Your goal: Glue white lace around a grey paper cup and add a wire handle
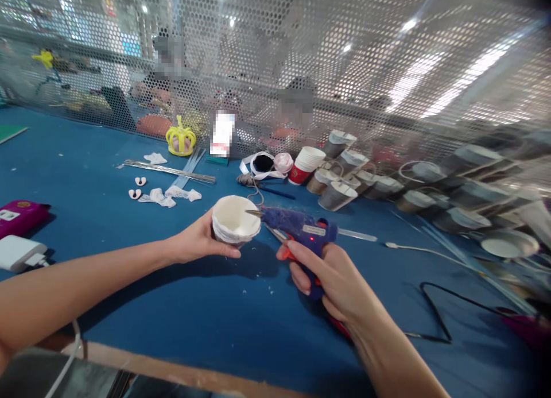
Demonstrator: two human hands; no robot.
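My left hand (198,237) is wrapped round a white paper cup (236,225) with cloth-like material about its rim, its mouth tipped toward me. In my right hand (321,271) is a blue glue gun (297,223) with a red light lit on its side, my fingers closed at its orange trigger. A clear glue stick (357,235) pokes out of its back. The nozzle lies at the cup's right rim; whether it touches I cannot tell. Scissors (275,232) lie partly hidden behind the glue gun.
Red-and-white paper cups (305,165) stand stacked at the back, beside several covered cups (338,194). A yellow crown-shaped piece (181,138), a phone (222,134), metal wires (170,171) and white scraps (161,197) lie farther left. Chargers sit at far left; a perforated metal screen (258,53) bounds the table.
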